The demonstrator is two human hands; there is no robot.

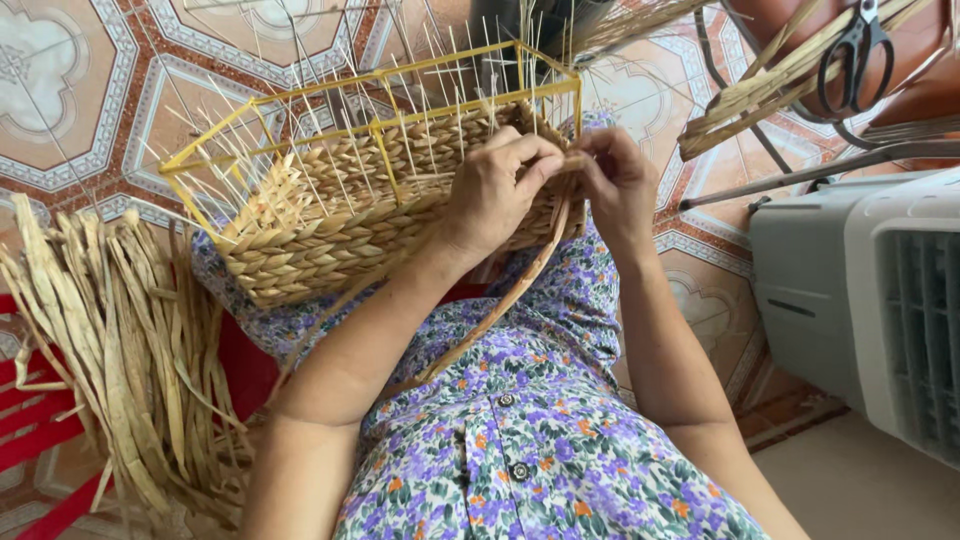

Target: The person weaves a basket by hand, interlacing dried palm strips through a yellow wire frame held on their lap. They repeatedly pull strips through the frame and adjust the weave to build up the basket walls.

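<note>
A home craft corner — patterned floor tiles [90, 110], a heap of dried reed strips [120, 340], a cooling fan [870, 300]

Bright, even daylight, soft shadows, sharp focus, slight wide-angle stretch at edges

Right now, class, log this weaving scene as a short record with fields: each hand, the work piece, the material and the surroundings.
left hand: fingers pinch strand at basket rim
right hand: grips the same strand
basket: half woven on yellow wire frame, on lap
dried strands: heaped at left
scissors: upper right
floor: patterned tiles
</note>
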